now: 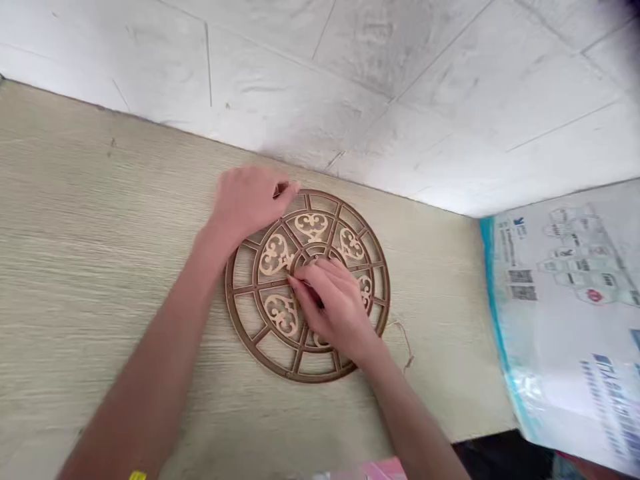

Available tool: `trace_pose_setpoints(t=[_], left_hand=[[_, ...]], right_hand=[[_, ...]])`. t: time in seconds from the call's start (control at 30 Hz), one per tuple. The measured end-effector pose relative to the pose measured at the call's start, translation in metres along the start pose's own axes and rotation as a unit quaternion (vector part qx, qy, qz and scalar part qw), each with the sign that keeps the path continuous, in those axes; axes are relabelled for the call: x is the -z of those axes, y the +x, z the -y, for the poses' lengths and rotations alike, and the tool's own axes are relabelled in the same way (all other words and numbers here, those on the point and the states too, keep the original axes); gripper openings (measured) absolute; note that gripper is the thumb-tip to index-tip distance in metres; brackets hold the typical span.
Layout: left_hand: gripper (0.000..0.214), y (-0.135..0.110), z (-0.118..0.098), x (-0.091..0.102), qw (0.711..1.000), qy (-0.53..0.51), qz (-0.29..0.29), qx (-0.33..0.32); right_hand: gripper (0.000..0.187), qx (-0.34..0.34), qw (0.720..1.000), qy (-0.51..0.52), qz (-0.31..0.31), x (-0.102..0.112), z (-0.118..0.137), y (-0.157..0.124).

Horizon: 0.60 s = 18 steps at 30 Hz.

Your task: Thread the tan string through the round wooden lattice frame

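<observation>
A round brown openwork frame (pixel 245 335) lies flat on the pale table, with rings, spokes and lighter scrolled heart-shaped inserts (pixel 281 315) between the spokes. At its upper left rim is my left hand (pixel 253 200), closed with the fingers curled over the edge; the fingertips are partly hidden. My right hand (pixel 337 303) lies over the middle and right part of the frame. Its thumb and forefinger are pinched together beside the small centre ring, near a spoke on the left. Whatever is in that pinch is too small or hidden to make out.
Behind the pale wood-grain table (pixel 100 233) rises a white brick-pattern wall (pixel 280 87). At the right lies a white printed plastic package (pixel 565 313) with a blue edge. A thin string (pixel 407 347) lies by the frame. Something pink (pixel 384 469) shows at the bottom edge.
</observation>
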<state>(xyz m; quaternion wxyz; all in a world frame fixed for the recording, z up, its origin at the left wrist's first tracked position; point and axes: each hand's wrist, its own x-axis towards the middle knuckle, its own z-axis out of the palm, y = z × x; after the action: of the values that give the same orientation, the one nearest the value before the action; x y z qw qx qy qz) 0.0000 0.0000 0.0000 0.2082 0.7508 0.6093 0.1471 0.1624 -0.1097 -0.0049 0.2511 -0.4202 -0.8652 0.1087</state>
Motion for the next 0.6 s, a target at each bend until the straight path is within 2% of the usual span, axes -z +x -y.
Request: trace_pose_setpoints(t=[0.27, 0.43, 0.5, 0.6], left_hand=[[0.046, 0.001, 0.001, 0.000, 1.000, -0.001, -0.007, 0.002], [0.046, 0.000, 0.002, 0.001, 1.000, -0.016, -0.010, 0.001], [0.046, 0.000, 0.002, 0.001, 1.000, -0.021, -0.014, 0.001], [0.046, 0.001, 0.003, 0.001, 1.000, -0.025, -0.019, 0.003]], right_hand=[[0.019, -0.034, 0.999, 0.015, 0.027, 0.001, -0.001, 0.001], [0.013, -0.095, 0.990, 0.097, 0.033, 0.010, 0.000, 0.003], [0.010, -0.108, 0.987, 0.121, 0.021, 0.017, -0.001, 0.004], [0.011, -0.103, 0.988, 0.109, -0.031, 0.028, -0.005, 0.004]])
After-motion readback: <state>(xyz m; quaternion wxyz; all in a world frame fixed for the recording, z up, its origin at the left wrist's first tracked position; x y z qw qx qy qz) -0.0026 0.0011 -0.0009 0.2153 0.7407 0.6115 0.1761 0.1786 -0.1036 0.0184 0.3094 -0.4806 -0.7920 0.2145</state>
